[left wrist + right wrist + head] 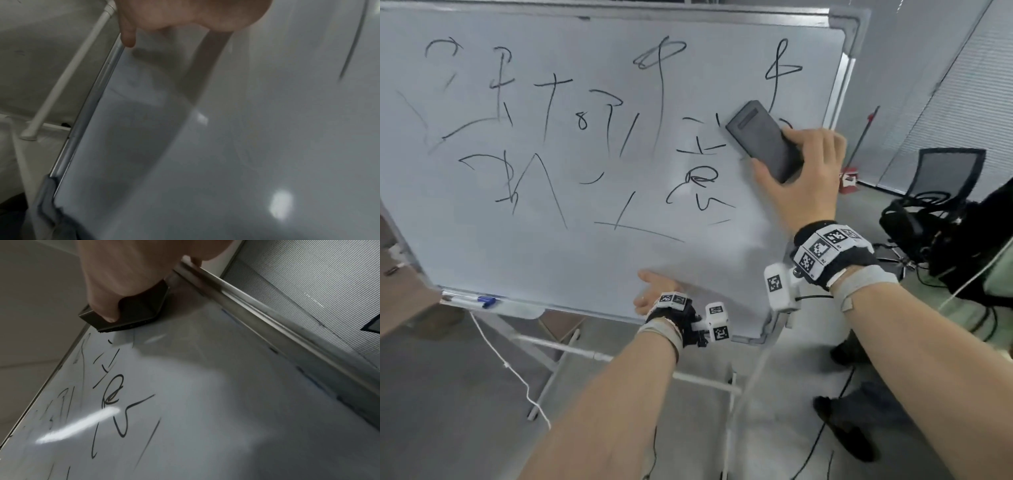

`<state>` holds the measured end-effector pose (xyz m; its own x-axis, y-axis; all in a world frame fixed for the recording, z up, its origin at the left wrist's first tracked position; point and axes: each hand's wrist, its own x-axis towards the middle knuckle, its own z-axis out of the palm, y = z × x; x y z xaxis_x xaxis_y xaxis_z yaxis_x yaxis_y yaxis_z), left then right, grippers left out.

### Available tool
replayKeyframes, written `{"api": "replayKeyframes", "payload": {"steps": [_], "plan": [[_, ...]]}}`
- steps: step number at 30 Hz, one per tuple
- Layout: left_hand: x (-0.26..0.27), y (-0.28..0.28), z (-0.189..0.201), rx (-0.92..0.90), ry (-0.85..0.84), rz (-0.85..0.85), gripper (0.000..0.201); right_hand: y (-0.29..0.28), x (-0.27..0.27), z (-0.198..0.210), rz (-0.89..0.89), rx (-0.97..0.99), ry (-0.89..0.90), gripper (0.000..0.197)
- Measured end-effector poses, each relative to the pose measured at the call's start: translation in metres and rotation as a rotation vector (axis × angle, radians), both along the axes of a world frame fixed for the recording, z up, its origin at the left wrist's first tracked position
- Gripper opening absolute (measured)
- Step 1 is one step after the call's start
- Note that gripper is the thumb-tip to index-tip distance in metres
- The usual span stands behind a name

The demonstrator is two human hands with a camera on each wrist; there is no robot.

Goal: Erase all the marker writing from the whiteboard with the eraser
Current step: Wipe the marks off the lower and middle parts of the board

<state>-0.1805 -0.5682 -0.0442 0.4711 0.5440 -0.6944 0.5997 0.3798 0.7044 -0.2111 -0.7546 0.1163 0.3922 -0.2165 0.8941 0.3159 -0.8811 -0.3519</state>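
Note:
The whiteboard [585,260] stands tilted on a metal stand, covered with black marker writing [695,178] across its upper and middle parts. My right hand [804,171] grips a dark grey eraser [763,137] and presses it flat on the board near the right edge, beside the writing. From the right wrist, the eraser [139,311] sits under my fingers [109,311], with strokes [113,399] below it. My left hand [657,291] holds the board's bottom edge, thumb on the front. In the left wrist view a fingertip [127,39] hooks the metal frame [86,113].
A marker with a blue cap [486,302] lies in the tray at the board's lower left. The stand's white legs [599,356] and a white cord [510,370] cross the floor below. A black office chair [941,178] with cables stands at the right.

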Motion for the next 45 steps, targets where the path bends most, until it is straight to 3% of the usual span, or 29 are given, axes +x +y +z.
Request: {"api": "replayKeyframes", "payload": {"steps": [6,15,17,23,26,30,33,41,45], "plan": [[-0.002,0.006,-0.011,-0.017,0.012,-0.097,0.093,0.007,-0.011,-0.002,-0.023,0.056,0.048,0.048],[-0.004,0.022,-0.012,-0.04,0.009,-0.223,0.087,0.009,-0.006,-0.007,-0.06,0.039,0.041,0.051],[-0.003,0.024,-0.01,-0.002,-0.018,-0.242,0.086,0.01,-0.006,-0.014,-0.095,-0.012,0.043,0.048],[0.001,0.026,0.009,-0.026,0.006,-0.068,0.09,0.015,-0.016,-0.054,-0.279,-0.382,0.027,0.041],[0.001,0.022,0.012,-0.069,-0.004,-0.027,0.09,0.011,-0.015,-0.035,-0.354,-0.43,-0.05,0.041],[0.002,0.018,0.01,-0.079,-0.022,-0.02,0.092,-0.008,-0.007,0.01,-0.508,-0.164,-0.126,0.048],[0.003,0.018,0.008,-0.055,-0.034,-0.035,0.093,-0.015,0.003,0.035,-0.567,-0.134,-0.157,0.045],[0.015,0.018,0.014,-0.042,-0.023,-0.026,0.087,0.016,0.007,0.008,-0.364,-0.347,-0.109,0.046],[0.02,0.018,0.017,-0.063,-0.018,-0.045,0.088,-0.014,0.017,0.053,-0.604,-0.151,-0.183,0.046]]}}
